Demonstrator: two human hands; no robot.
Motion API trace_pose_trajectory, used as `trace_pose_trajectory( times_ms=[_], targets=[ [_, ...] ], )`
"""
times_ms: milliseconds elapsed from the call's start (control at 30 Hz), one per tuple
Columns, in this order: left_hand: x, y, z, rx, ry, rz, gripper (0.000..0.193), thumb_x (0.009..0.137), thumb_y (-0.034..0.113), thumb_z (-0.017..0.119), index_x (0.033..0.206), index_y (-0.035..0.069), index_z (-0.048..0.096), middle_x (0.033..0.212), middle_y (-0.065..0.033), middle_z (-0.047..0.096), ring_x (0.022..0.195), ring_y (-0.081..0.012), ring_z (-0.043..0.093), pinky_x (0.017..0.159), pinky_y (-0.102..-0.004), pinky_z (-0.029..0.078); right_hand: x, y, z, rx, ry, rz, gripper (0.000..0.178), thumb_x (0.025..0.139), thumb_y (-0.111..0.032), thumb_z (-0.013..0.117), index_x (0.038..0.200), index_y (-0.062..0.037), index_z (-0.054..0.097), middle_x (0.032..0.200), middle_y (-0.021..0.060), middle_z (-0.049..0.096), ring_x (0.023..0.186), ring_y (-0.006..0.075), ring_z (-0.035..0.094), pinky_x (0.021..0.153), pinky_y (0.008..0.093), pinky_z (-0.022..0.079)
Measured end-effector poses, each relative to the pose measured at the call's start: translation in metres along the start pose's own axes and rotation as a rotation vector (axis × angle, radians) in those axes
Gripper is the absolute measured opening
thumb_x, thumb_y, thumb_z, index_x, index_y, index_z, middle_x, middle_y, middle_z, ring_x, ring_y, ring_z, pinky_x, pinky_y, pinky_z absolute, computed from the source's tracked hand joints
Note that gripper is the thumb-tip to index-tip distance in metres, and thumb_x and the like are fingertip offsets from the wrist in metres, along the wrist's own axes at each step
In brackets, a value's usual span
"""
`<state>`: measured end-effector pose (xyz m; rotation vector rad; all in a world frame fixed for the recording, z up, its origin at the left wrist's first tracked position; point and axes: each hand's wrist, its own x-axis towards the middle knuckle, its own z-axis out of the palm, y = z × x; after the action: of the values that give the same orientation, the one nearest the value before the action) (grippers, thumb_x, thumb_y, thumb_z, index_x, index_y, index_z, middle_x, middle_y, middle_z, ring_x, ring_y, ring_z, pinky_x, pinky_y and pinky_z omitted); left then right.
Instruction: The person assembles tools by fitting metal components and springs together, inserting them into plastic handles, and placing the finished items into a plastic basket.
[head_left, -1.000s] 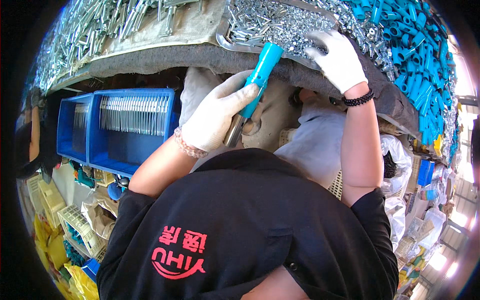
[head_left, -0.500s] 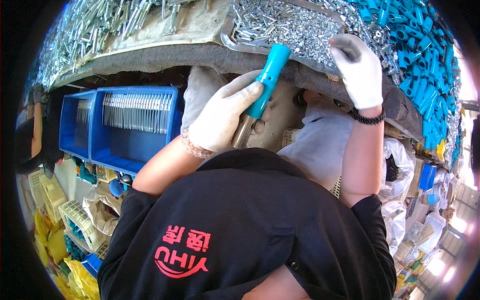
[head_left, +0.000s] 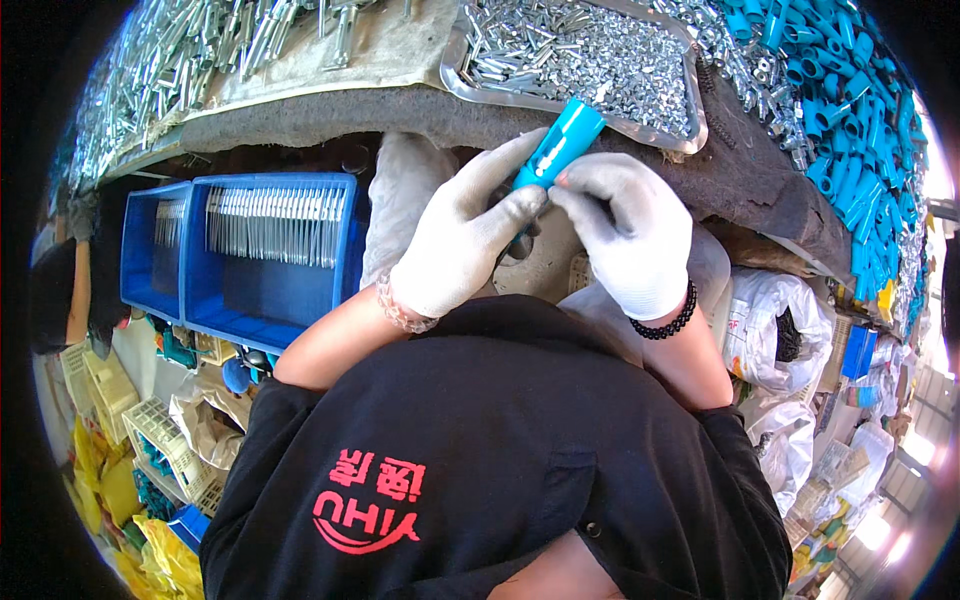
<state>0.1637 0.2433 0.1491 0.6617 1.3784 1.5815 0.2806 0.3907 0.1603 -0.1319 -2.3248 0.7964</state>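
Observation:
My left hand (head_left: 450, 235), in a white glove, is wrapped round a teal plastic sleeve (head_left: 566, 140) in front of my chest. The sleeve tilts with its wide end up and to the right, toward the bench. My right hand (head_left: 635, 240), also gloved, has its thumb and fingertips pinched together against the sleeve's side, close to the left thumb. Whatever is in that pinch is too small to make out. Just beyond both hands lies a shallow tray (head_left: 683, 146) heaped with small metal pins and fittings. The lower end of the held piece is mostly hidden by my left hand.
Loose teal sleeves (head_left: 850, 140) pile up at the bench's right. Silver metal rods (head_left: 180, 75) cover its far left. A blue bin (head_left: 265, 305) with metal strips stands below at left. White sacks (head_left: 780, 335) sit at right. Another person's arm (head_left: 77, 290) shows at the left edge.
My right hand has come down and left from over the metal parts to the teal sleeve. My left hand has shifted slightly right, with the sleeve tilted further right.

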Motion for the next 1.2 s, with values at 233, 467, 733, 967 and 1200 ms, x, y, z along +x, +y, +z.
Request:
trace_pose_trajectory(
  times_ms=[233,467,733,967,1200],
  targets=[
    [-0.008,-0.011,-0.006,0.038,-0.011,0.053,0.049,0.100,0.012,0.057,0.146,0.002,0.045,0.110,-0.0031,0.053,0.082,-0.0065,0.056,0.071,-0.0217,0.049,-0.007,0.002,0.005,0.061,-0.069,-0.044,0.023,0.079,-0.001,0.074,0.098,-0.0057,0.062,0.092,0.0123,0.066,0.083,0.0301,0.066,0.074,0.0382,0.055],
    [-0.015,-0.020,-0.009,0.130,0.019,0.199,0.052,0.098,0.015,0.061,0.145,0.000,0.045,0.111,-0.0040,0.054,0.090,-0.0092,0.056,0.076,-0.0240,0.048,-0.022,-0.003,0.018,0.485,0.068,0.530,0.025,0.078,-0.008,0.082,0.085,-0.0045,0.058,0.087,0.0027,0.065,0.077,0.0074,0.059,0.069,0.0251,0.051],
    [-0.018,-0.005,-0.015,-0.122,0.017,0.017,0.040,0.099,0.026,0.062,0.129,0.000,0.054,0.094,-0.0057,0.062,0.072,-0.0099,0.059,0.060,-0.0231,0.048,0.015,-0.002,-0.001,0.529,-0.385,0.545,0.042,0.094,-0.044,0.066,0.084,-0.0027,0.067,0.068,0.0041,0.063,0.063,0.0115,0.060,0.060,0.0282,0.048],
    [-0.019,-0.019,-0.021,-0.257,0.027,-0.136,0.054,0.100,0.044,0.054,0.131,0.001,0.054,0.095,-0.0068,0.063,0.064,-0.0120,0.057,0.051,-0.0241,0.044,0.077,0.091,-0.030,-0.574,-0.311,-0.362,0.012,0.089,-0.017,0.064,0.100,-0.0141,0.069,0.093,0.0082,0.066,0.090,0.0304,0.062,0.084,0.0408,0.050],
    [-0.024,-0.014,-0.032,-0.303,0.084,-0.182,0.055,0.101,0.046,0.053,0.132,0.001,0.051,0.092,-0.0061,0.060,0.064,-0.0121,0.056,0.050,-0.0236,0.043,0.071,0.095,-0.048,-0.536,-0.268,-0.231,0.011,0.088,-0.018,0.066,0.098,-0.0128,0.067,0.093,0.0092,0.066,0.091,0.0313,0.062,0.083,0.0416,0.050]
  ],
)
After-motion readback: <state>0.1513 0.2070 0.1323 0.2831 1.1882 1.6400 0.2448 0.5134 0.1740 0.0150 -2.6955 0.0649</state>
